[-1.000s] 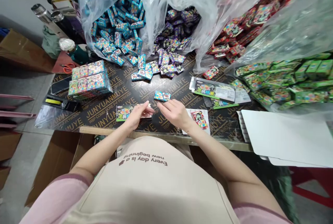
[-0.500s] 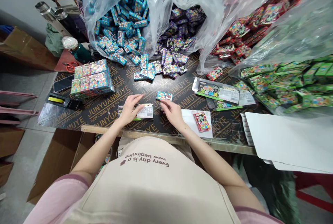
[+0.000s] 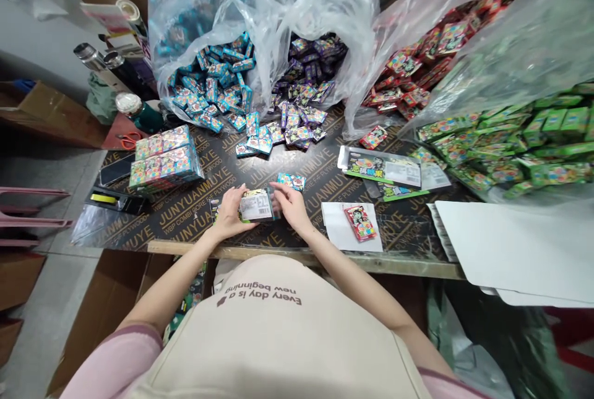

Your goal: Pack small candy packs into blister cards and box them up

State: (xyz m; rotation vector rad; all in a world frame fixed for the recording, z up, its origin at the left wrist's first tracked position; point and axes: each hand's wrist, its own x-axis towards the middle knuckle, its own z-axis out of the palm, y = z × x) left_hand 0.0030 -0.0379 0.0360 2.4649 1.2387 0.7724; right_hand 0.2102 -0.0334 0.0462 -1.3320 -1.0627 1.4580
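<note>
My left hand [image 3: 228, 214] and my right hand [image 3: 288, 205] both grip a flat clear packet [image 3: 257, 205] with a white label, held just above the black plywood table [image 3: 195, 201]. A single blue candy box [image 3: 291, 181] lies right behind my right hand. To the right, a red candy box [image 3: 359, 223] rests on a white sheet [image 3: 336, 235]. Several flat printed packets [image 3: 381, 167] lie further right.
Clear bags at the back spill blue boxes [image 3: 218, 86], purple boxes [image 3: 304, 99], red boxes [image 3: 408, 71] and green boxes [image 3: 515, 139]. A wrapped stack of boxes [image 3: 162, 156] stands at left, with flasks [image 3: 93, 62], scissors [image 3: 130, 137] and a phone [image 3: 116, 169]. White card sheets [image 3: 515, 247] overhang the right edge.
The packet went from lying on the table under my left hand to being held by both hands, label up. My right hand moved left onto it. The view tilted slightly.
</note>
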